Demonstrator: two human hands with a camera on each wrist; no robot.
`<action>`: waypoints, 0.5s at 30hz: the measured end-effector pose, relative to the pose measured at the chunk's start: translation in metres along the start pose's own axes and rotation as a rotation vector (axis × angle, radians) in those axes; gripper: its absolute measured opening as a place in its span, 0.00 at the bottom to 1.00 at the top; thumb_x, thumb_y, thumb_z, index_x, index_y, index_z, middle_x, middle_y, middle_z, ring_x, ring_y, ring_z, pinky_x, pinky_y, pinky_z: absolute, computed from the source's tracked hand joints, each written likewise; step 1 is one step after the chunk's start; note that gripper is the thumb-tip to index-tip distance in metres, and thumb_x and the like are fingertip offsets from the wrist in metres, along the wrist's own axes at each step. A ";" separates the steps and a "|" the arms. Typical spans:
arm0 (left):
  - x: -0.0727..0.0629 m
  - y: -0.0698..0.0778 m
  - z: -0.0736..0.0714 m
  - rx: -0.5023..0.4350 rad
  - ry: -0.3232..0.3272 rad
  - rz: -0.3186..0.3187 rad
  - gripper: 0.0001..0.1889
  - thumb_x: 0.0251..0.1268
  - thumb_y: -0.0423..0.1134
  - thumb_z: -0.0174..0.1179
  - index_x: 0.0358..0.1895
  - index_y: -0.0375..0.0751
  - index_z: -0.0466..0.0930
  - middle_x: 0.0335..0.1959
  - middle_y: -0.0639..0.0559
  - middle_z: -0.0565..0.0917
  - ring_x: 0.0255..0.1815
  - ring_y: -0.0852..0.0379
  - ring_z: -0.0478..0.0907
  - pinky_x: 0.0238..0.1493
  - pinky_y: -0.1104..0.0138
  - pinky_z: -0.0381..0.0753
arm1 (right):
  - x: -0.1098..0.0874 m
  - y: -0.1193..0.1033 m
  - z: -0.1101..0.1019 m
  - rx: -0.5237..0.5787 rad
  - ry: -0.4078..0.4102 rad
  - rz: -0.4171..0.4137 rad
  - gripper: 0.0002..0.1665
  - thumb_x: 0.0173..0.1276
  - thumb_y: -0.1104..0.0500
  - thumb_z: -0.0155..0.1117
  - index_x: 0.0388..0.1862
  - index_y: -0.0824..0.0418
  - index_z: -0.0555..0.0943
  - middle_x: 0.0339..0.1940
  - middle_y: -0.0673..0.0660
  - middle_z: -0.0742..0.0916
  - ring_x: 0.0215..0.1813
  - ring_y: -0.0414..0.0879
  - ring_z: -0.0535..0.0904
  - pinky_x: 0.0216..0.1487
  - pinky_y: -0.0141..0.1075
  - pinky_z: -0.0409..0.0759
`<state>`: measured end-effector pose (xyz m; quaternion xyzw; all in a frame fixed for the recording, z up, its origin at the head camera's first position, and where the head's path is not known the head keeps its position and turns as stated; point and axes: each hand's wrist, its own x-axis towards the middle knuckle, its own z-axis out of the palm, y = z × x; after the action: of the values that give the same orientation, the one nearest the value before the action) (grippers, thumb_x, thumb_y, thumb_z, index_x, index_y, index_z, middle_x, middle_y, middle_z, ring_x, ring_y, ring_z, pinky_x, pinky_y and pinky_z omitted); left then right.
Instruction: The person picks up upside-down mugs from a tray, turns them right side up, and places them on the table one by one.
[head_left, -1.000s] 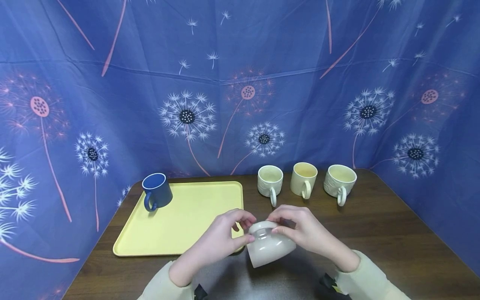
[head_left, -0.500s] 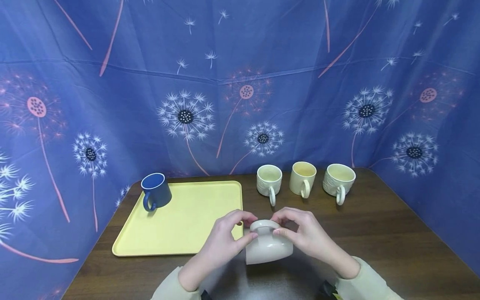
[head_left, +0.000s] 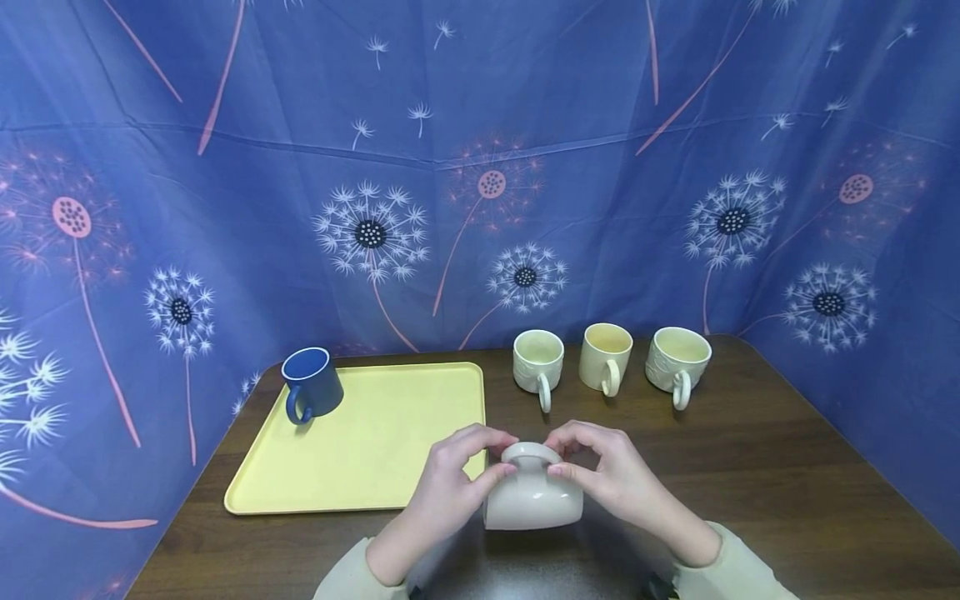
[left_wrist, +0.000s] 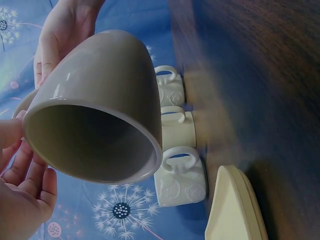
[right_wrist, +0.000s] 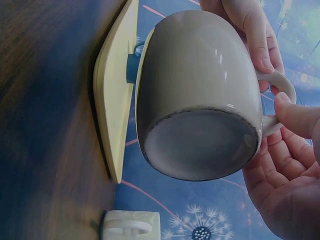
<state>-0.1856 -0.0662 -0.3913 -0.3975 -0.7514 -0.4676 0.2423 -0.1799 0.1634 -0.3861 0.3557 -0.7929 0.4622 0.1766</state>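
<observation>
A light grey mug (head_left: 534,507) lies on its side in the air over the front of the table, handle up. Its mouth points left and its base right. My left hand (head_left: 450,477) pinches one end of the handle (right_wrist: 283,86) between thumb and fingers. At the other end of that handle, the thumb and fingers of my right hand (head_left: 617,473) pinch it. The left wrist view looks into the mug's hollow inside (left_wrist: 95,145). Its dark-rimmed base (right_wrist: 200,145) faces the right wrist camera.
On the left lies a yellow tray (head_left: 375,442) with a blue mug (head_left: 318,387) at its back left corner. A pale mug (head_left: 537,360), a cream mug (head_left: 604,358) and another pale mug (head_left: 677,362) stand along the back. Behind hangs a blue dandelion-patterned cloth (head_left: 600,208).
The grey mug has turned from a slant to nearly level and shifted slightly left. Both hands have kept hold of its handle. The other mugs and tray stayed put.
</observation>
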 end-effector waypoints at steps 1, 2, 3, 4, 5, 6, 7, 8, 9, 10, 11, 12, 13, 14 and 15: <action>0.000 0.000 0.000 -0.002 -0.001 -0.001 0.12 0.54 0.36 0.68 0.43 0.44 0.82 0.37 0.57 0.84 0.38 0.64 0.79 0.41 0.69 0.80 | 0.000 0.000 0.000 0.008 -0.003 0.000 0.15 0.53 0.65 0.72 0.40 0.55 0.81 0.34 0.49 0.85 0.34 0.39 0.79 0.35 0.34 0.79; 0.000 0.000 0.000 -0.003 0.000 -0.002 0.12 0.54 0.36 0.68 0.43 0.44 0.82 0.37 0.57 0.84 0.39 0.64 0.79 0.40 0.68 0.80 | 0.000 0.000 0.000 0.015 -0.005 0.001 0.15 0.54 0.65 0.72 0.40 0.55 0.81 0.34 0.49 0.84 0.34 0.39 0.79 0.35 0.35 0.80; 0.000 0.001 0.000 -0.001 0.001 0.001 0.12 0.54 0.36 0.68 0.43 0.44 0.82 0.37 0.56 0.85 0.39 0.64 0.80 0.40 0.67 0.80 | 0.000 0.000 0.000 0.022 -0.007 -0.001 0.14 0.54 0.64 0.72 0.40 0.54 0.81 0.35 0.48 0.84 0.34 0.39 0.79 0.34 0.36 0.80; 0.000 0.001 0.000 0.001 0.004 0.009 0.12 0.53 0.36 0.68 0.43 0.44 0.83 0.37 0.56 0.85 0.39 0.63 0.80 0.40 0.67 0.80 | 0.000 0.000 0.000 0.026 -0.008 0.000 0.14 0.54 0.64 0.72 0.40 0.53 0.81 0.35 0.48 0.84 0.34 0.39 0.79 0.35 0.36 0.80; 0.000 0.002 -0.001 0.004 0.008 0.018 0.13 0.53 0.35 0.68 0.43 0.43 0.83 0.38 0.55 0.85 0.39 0.62 0.80 0.39 0.67 0.80 | -0.001 0.001 0.000 0.028 -0.009 0.004 0.14 0.55 0.64 0.72 0.39 0.53 0.80 0.34 0.47 0.84 0.34 0.38 0.79 0.35 0.37 0.80; 0.001 0.001 -0.001 0.012 0.015 0.040 0.13 0.52 0.35 0.69 0.43 0.42 0.83 0.37 0.54 0.86 0.39 0.61 0.81 0.39 0.67 0.80 | -0.001 0.001 0.000 0.030 -0.012 0.009 0.14 0.55 0.63 0.72 0.39 0.53 0.80 0.34 0.47 0.84 0.34 0.38 0.79 0.35 0.36 0.80; 0.001 0.001 -0.001 0.018 0.019 0.058 0.13 0.51 0.34 0.69 0.43 0.42 0.83 0.37 0.53 0.86 0.39 0.61 0.81 0.39 0.68 0.80 | -0.001 0.000 0.000 0.030 -0.014 0.016 0.14 0.55 0.63 0.72 0.39 0.53 0.80 0.34 0.47 0.84 0.35 0.38 0.79 0.35 0.37 0.80; 0.002 0.001 -0.002 0.024 0.021 0.074 0.14 0.50 0.33 0.70 0.43 0.41 0.83 0.37 0.52 0.86 0.38 0.60 0.81 0.39 0.69 0.80 | -0.002 0.000 0.000 0.028 -0.016 0.024 0.14 0.54 0.62 0.72 0.39 0.52 0.80 0.34 0.46 0.84 0.35 0.38 0.79 0.35 0.37 0.80; 0.003 0.001 -0.002 0.031 0.022 0.092 0.14 0.50 0.32 0.70 0.43 0.40 0.83 0.37 0.51 0.86 0.38 0.59 0.81 0.40 0.70 0.79 | -0.002 0.000 0.000 0.028 -0.017 0.029 0.14 0.54 0.62 0.72 0.39 0.52 0.80 0.34 0.46 0.84 0.34 0.38 0.79 0.35 0.37 0.80; 0.004 0.001 -0.003 0.034 0.021 0.104 0.15 0.49 0.32 0.70 0.43 0.40 0.83 0.37 0.51 0.86 0.38 0.59 0.81 0.41 0.71 0.79 | -0.003 -0.001 0.000 0.025 -0.018 0.034 0.14 0.54 0.62 0.72 0.39 0.52 0.80 0.34 0.46 0.84 0.34 0.38 0.79 0.36 0.36 0.80; 0.004 0.001 -0.003 0.036 0.017 0.112 0.15 0.49 0.32 0.70 0.43 0.40 0.84 0.37 0.50 0.86 0.39 0.59 0.81 0.42 0.72 0.78 | -0.003 -0.001 0.000 0.025 -0.020 0.038 0.14 0.54 0.62 0.73 0.39 0.52 0.80 0.34 0.46 0.84 0.34 0.38 0.79 0.35 0.36 0.80; 0.005 0.001 -0.004 0.038 0.013 0.121 0.15 0.48 0.31 0.70 0.43 0.40 0.84 0.37 0.50 0.86 0.39 0.58 0.81 0.43 0.73 0.78 | -0.003 -0.002 -0.001 0.028 -0.024 0.044 0.14 0.54 0.62 0.73 0.39 0.52 0.80 0.33 0.46 0.84 0.34 0.38 0.80 0.36 0.35 0.80; 0.006 0.001 -0.004 0.038 0.007 0.127 0.15 0.48 0.31 0.70 0.43 0.40 0.84 0.37 0.50 0.86 0.39 0.58 0.81 0.43 0.74 0.77 | -0.004 -0.002 -0.001 0.033 -0.028 0.046 0.14 0.53 0.62 0.73 0.39 0.53 0.80 0.33 0.47 0.84 0.34 0.38 0.80 0.36 0.35 0.80; 0.007 0.002 -0.005 0.039 0.000 0.132 0.15 0.49 0.31 0.70 0.43 0.39 0.84 0.37 0.50 0.86 0.40 0.58 0.81 0.44 0.74 0.77 | -0.004 -0.003 -0.001 0.041 -0.034 0.049 0.15 0.53 0.62 0.73 0.39 0.54 0.80 0.33 0.47 0.84 0.34 0.39 0.80 0.36 0.34 0.80; 0.008 0.002 -0.006 0.040 -0.006 0.136 0.15 0.49 0.31 0.70 0.43 0.39 0.84 0.38 0.50 0.86 0.40 0.58 0.81 0.44 0.74 0.77 | -0.004 -0.003 -0.001 0.052 -0.042 0.054 0.15 0.53 0.62 0.73 0.39 0.54 0.80 0.33 0.48 0.84 0.34 0.39 0.80 0.36 0.34 0.80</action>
<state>-0.1884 -0.0678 -0.3818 -0.4440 -0.7327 -0.4336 0.2792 -0.1744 0.1649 -0.3864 0.3482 -0.7936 0.4795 0.1381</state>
